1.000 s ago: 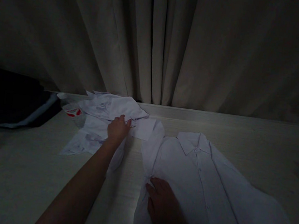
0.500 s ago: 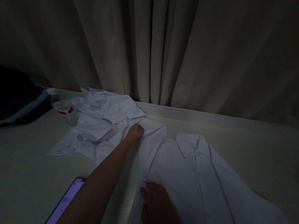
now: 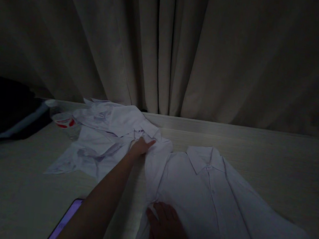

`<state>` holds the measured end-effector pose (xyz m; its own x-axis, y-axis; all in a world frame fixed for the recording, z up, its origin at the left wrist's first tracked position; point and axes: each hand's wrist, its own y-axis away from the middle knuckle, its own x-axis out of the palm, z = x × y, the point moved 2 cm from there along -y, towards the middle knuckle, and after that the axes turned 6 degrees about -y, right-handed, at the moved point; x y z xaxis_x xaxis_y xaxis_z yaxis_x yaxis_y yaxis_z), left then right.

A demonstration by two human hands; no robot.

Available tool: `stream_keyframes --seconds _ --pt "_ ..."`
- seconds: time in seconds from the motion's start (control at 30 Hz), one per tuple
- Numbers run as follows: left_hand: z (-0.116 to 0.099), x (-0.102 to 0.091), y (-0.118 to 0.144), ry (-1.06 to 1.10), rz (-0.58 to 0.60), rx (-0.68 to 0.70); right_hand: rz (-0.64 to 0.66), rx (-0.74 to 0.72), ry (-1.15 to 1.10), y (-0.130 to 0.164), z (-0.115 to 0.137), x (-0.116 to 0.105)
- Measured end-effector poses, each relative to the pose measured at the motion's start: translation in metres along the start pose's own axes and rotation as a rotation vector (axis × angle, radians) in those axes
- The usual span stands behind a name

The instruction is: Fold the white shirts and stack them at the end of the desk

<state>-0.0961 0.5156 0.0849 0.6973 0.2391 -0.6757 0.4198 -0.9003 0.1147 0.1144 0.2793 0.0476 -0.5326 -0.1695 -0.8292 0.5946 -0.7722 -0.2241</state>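
A white button-up shirt [image 3: 194,192] lies front up on the pale surface, its collar towards the curtain and its placket buttoned. My left hand [image 3: 142,146] is closed on the shirt's sleeve at the left, thumb pointing right; the other fingertips are hidden. Flat on the shirt's left side, below the armpit, rests my right hand [image 3: 164,225], fingers stretched out and holding nothing. Beyond my left hand is a crumpled white cloth [image 3: 102,140], which the sleeve meets or overlaps.
A clear plastic bottle [image 3: 65,120] with a red-marked label lies beside the crumpled cloth. Dark folded fabric [image 3: 5,109] is piled at the far left. A lit phone [image 3: 64,222] lies partly behind my left forearm. A beige curtain [image 3: 226,58] hangs along the back.
My left hand has shifted slightly left with the sleeve, whose upper part now bunches nearer the crumpled cloth. My right hand stays on the shirt. The view has tilted up a little.
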Motion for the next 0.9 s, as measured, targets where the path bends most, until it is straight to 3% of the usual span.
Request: stream_keyframes --seconds 0.1,0.23,0.43,0.57,0.7,0.9 --pt "0.005 0.015 0.001 -0.006 0.036 -0.055 0.012 0.005 0.006 0.001 -0.002 0.002" --pt "-0.005 0.014 -0.007 0.145 0.04 -0.074 0.016 -0.018 0.013 -0.002 -0.001 0.003" --pt "-0.028 -0.003 -0.013 0.558 0.042 -0.13 0.067 0.041 0.024 -0.02 0.01 -0.005" --pt "-0.035 -0.015 -0.014 0.791 0.032 -0.179 0.021 -0.049 0.011 -0.028 0.009 0.0" --pt "-0.04 -0.031 -0.019 0.926 -0.004 -0.217 0.058 -0.113 0.015 -0.027 0.002 0.008" --pt "-0.06 -0.054 -0.022 1.024 0.008 -0.159 0.072 -0.169 0.058 -0.027 0.003 0.011"
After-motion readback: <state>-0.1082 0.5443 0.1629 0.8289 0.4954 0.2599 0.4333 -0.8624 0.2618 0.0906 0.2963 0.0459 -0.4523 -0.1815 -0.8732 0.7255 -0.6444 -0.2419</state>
